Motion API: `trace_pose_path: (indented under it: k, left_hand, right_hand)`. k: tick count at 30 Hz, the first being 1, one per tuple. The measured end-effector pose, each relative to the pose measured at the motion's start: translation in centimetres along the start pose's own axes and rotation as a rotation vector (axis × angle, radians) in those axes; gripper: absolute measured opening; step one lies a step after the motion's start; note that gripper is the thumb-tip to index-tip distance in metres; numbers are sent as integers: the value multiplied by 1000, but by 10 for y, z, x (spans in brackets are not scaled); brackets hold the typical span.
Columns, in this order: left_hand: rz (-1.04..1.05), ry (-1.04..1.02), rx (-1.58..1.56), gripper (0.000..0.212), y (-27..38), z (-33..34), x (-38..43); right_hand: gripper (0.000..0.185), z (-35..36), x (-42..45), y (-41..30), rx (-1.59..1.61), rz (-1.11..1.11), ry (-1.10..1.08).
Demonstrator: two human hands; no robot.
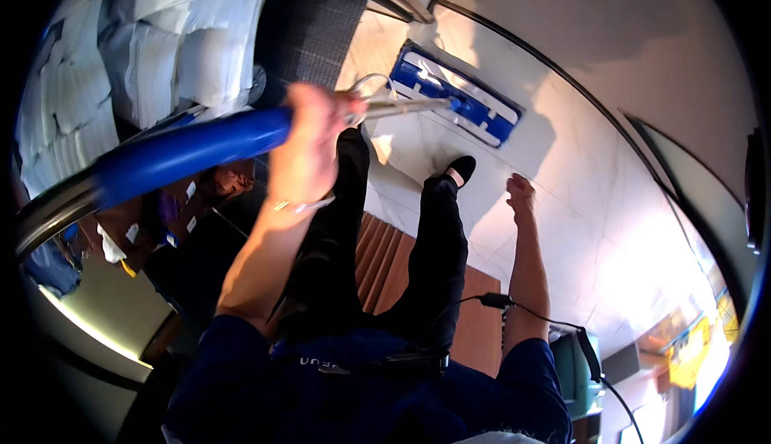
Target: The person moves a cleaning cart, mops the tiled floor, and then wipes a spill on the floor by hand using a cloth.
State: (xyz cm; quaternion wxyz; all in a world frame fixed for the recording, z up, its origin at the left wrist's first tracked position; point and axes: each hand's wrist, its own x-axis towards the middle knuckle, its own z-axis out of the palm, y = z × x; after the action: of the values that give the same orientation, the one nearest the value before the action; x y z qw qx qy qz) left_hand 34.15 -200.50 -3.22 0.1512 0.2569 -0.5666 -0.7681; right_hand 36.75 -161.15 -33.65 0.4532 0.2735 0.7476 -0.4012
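Observation:
My left hand (310, 142), slightly blurred, is closed around the handle of a flat mop, near the end of its blue grip sleeve (193, 154). From the hand a metal pole (409, 107) runs to the blue and white mop head (455, 94), which lies on the pale marble-look floor tiles ahead of my feet. A wire-like loop shows beside the pole close to my fingers. My right hand (520, 197) hangs over the floor on the right with its fingers curled, and I see nothing in it.
Stacks of folded white linen (150, 58) stand on the upper left, above brown bags (181, 203). A dark ribbed mat (319, 40) lies between the linen and the tiles. A wall with a dark base edge (542, 58) curves past the mop head. Brown slatted wood (385, 257) lies beneath me.

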Motion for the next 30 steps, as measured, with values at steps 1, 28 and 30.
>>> trace_pose_path:
  k: [1,28,30]
  left_hand:
    - [-62,51,58,46,35,3,-5]
    - [-168,316,-14,29,36,-148,204]
    - [-163,325,26,25,26,-177,209]
  right_hand:
    - [51,-4,15,2,57,56,1]
    - [32,228,66,-268,-50,-374,-229]
    - [31,266,69,-278,-16,-602,-202]
